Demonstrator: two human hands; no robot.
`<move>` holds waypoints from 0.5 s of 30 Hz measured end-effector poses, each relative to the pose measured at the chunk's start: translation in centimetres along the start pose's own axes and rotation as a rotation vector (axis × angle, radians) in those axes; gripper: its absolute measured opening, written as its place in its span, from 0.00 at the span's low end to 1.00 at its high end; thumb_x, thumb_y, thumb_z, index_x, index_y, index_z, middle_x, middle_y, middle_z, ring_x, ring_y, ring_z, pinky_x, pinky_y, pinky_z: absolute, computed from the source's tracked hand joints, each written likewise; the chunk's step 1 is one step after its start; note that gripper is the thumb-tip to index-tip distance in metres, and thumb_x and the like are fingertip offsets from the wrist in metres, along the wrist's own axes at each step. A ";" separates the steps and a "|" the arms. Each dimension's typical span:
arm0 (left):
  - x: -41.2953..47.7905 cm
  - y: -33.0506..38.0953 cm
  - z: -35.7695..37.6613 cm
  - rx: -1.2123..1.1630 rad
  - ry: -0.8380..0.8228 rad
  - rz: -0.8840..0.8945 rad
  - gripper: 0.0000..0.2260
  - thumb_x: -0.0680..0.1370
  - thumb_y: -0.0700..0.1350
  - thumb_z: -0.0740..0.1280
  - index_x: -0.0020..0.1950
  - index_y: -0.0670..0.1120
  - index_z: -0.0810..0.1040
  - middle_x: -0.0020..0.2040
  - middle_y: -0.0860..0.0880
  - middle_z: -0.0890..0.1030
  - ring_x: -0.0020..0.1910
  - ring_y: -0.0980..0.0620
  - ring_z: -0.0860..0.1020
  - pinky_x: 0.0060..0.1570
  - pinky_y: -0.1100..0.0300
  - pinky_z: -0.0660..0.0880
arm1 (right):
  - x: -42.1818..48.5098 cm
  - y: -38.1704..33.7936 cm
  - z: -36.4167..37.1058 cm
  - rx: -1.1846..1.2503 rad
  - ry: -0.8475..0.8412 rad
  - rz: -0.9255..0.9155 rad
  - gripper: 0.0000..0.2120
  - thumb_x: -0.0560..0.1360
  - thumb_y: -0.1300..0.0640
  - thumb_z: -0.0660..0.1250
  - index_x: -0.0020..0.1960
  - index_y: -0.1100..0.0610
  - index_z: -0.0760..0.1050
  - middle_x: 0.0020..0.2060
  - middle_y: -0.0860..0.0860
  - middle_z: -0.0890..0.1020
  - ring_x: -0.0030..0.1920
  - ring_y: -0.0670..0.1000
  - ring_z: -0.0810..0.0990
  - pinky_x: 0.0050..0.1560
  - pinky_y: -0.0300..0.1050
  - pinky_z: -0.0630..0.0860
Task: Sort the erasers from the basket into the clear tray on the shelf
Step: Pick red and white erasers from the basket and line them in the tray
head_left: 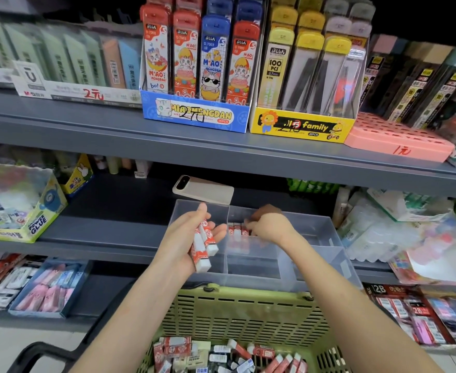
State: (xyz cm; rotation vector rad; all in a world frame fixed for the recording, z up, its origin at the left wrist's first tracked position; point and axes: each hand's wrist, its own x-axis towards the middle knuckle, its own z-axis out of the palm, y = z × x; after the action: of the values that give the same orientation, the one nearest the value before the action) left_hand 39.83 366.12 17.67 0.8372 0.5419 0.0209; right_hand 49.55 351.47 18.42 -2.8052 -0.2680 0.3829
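Head view: left hand (194,239) grips a bunch of erasers (204,244) at 9 o'clock of right hand (265,224), fingers curled into clear tray (315,230), grip unclear; basket (237,310) at 6.

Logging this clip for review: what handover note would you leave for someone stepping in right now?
Left hand: holding a few erasers above the clear tray.
Right hand: reaching into the tray at a row of erasers; grip unclear.
Done: a short row stands in one compartment.
Left: place the held ones, then the many more in the green basket below.
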 end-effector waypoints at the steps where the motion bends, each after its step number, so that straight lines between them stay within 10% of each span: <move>1: 0.0 0.0 0.1 -0.028 -0.004 0.004 0.12 0.74 0.47 0.71 0.47 0.39 0.77 0.31 0.44 0.83 0.41 0.44 0.85 0.32 0.57 0.80 | -0.9 -0.1 -0.2 0.057 0.120 -0.055 0.17 0.79 0.50 0.60 0.45 0.62 0.79 0.46 0.58 0.83 0.46 0.57 0.79 0.41 0.41 0.70; 6: -0.3 -0.2 0.7 -0.100 -0.045 0.069 0.11 0.77 0.49 0.67 0.46 0.41 0.75 0.32 0.46 0.83 0.41 0.46 0.85 0.32 0.58 0.80 | -8.0 -2.4 0.0 0.584 0.116 -0.304 0.20 0.68 0.38 0.67 0.34 0.56 0.81 0.28 0.50 0.81 0.29 0.48 0.77 0.35 0.43 0.74; 12: -1.5 -1.0 1.0 0.011 -0.079 0.262 0.14 0.72 0.50 0.69 0.47 0.39 0.76 0.37 0.43 0.84 0.43 0.46 0.84 0.36 0.57 0.80 | -9.9 -2.8 1.3 0.692 0.176 -0.219 0.08 0.74 0.54 0.67 0.40 0.58 0.79 0.33 0.57 0.82 0.34 0.53 0.79 0.40 0.53 0.78; 15: -1.7 -1.3 0.3 0.151 -0.042 0.379 0.12 0.73 0.48 0.69 0.46 0.39 0.77 0.36 0.43 0.82 0.39 0.45 0.84 0.38 0.58 0.80 | -9.5 -1.4 0.5 0.944 0.284 -0.205 0.02 0.73 0.57 0.69 0.42 0.53 0.77 0.33 0.47 0.82 0.35 0.45 0.79 0.37 0.39 0.77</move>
State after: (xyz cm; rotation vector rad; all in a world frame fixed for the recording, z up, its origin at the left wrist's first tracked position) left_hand 38.23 364.58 17.68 1.0766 0.3416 0.3117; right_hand 40.25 350.81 20.61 -1.8489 -0.2254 0.0269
